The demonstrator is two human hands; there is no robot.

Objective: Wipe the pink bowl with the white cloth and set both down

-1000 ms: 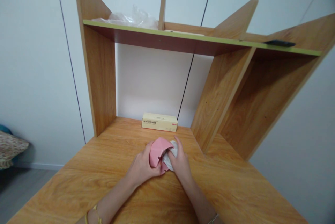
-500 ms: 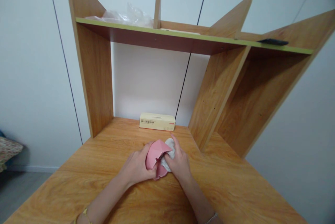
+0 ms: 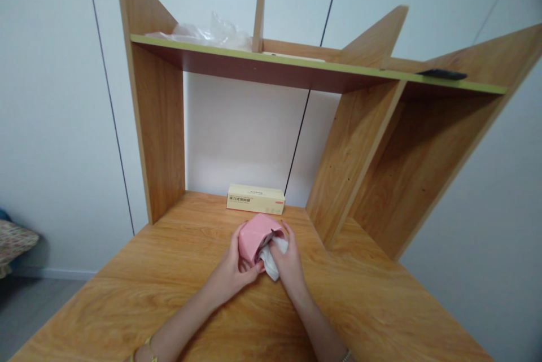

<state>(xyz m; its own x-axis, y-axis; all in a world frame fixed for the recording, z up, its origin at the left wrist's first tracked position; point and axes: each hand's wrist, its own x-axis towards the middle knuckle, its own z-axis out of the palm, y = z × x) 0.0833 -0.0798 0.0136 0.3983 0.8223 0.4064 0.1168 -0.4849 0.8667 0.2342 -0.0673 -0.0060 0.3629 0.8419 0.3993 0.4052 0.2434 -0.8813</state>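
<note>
A pink, faceted hollow container (image 3: 256, 233) is tilted above the desk, its notched opening turned toward the right. My left hand (image 3: 234, 265) is wrapped round its left side and underside, with the thumb near the lower rim. A crumpled white cloth (image 3: 271, 264) is bunched at the opening, partly inside. My right hand (image 3: 289, 263) grips this cloth, its fingers pushed into the mouth of the container and partly hidden there. One right finger lies along the outer rim. The container's inside is mostly covered by the cloth and fingers.
Behind the container, a long cream box (image 3: 255, 199) lies at the back of the wooden desk (image 3: 359, 300). A hutch shelf (image 3: 237, 57) stands over it, carrying a clear plastic bag (image 3: 207, 34) and a flat black object (image 3: 442, 74). An upright panel (image 3: 353, 164) rises on the right.
The container has turned, bringing its opening round to face right and toward me. My right hand has pushed the cloth further into it. The view has shifted slightly.
</note>
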